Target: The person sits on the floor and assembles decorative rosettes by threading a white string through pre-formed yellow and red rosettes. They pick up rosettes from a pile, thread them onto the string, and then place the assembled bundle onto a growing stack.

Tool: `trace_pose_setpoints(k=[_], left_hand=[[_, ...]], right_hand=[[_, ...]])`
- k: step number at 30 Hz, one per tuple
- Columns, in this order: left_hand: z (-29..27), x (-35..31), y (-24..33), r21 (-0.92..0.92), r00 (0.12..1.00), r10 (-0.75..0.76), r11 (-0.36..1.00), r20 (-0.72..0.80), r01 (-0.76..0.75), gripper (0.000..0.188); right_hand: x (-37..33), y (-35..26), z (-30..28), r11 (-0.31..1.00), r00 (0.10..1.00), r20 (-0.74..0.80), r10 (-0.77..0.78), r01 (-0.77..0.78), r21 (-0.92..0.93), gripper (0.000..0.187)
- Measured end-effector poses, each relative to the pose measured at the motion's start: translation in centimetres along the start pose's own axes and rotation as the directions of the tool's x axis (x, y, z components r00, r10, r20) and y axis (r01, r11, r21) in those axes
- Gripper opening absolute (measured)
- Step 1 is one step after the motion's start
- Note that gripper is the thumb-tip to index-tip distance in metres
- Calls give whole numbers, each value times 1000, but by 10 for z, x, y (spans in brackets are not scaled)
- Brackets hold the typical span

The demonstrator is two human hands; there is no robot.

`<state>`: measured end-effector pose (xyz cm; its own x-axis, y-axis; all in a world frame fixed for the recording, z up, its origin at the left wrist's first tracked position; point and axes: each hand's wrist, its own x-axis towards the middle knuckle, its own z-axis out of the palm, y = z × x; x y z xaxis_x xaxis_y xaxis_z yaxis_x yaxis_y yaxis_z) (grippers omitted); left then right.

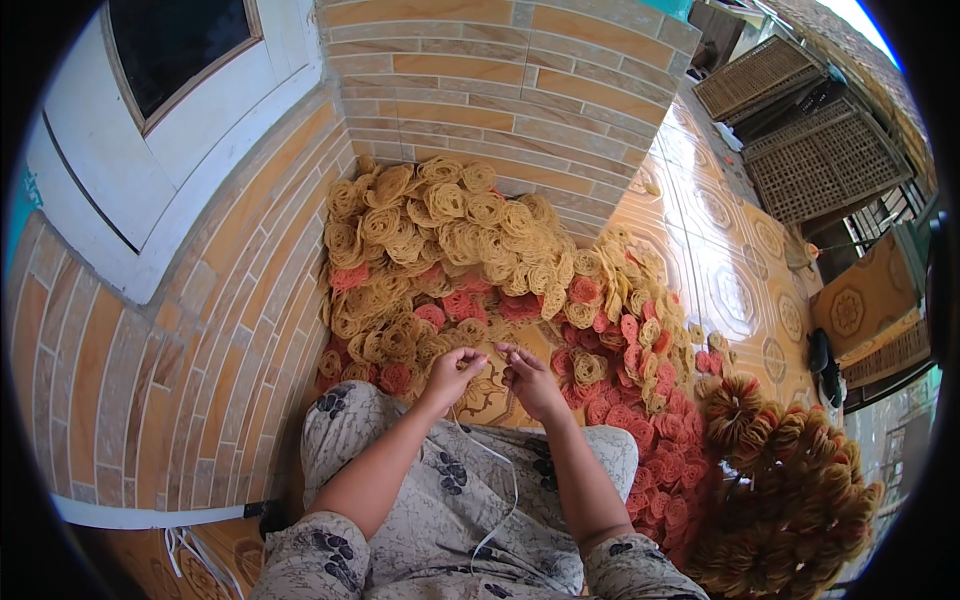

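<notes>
My left hand [455, 377] and my right hand [528, 380] are raised close together over my lap, fingertips almost meeting. Fingers of the left are pinched around a thin white cord [513, 488], which hangs below it and loops across my patterned clothing. My right hand is closed with thumb and fingers together; whatever is in it is too small to make out. Just ahead lies a heap of yellow coiled, lacy discs [440, 215] like dry noodle crackers. Red ones [665, 455] spread to the right of my knee.
Bundles of discs strung together [790, 480] stand at the lower right. A brick-patterned wall [500, 75] closes off the back, and a white door [190, 110] is at left. Woven racks [830, 160] lean beyond the tiled floor [720, 270]. Dark footwear [824, 365] lies at right.
</notes>
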<state>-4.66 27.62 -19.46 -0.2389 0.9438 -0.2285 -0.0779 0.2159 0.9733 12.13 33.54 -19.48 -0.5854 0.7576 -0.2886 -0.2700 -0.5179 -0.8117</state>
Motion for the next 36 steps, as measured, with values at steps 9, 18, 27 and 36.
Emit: trace_pose_setpoints(k=[9, 18, 27, 36], left_hand=[[-1, 1, 2, 29, 998, 41, 999, -37, -40, 24], [0, 3, 0, -88, 999, 24, 996, -29, -26, 22], [-1, 5, -2, -85, 999, -16, 996, -36, 13, 19], [-1, 4, -2, -80, 999, 31, 996, -36, -33, 18]], right_hand=[[2, -1, 5, 981, 992, -105, 77, -94, -170, 31], [6, 9, 4, 966, 999, -25, -49, 41, -255, 26], [3, 4, 12, 946, 998, -15, -63, 55, -320, 25], [4, 7, 12, 921, 994, -40, -99, 77, -383, 24]])
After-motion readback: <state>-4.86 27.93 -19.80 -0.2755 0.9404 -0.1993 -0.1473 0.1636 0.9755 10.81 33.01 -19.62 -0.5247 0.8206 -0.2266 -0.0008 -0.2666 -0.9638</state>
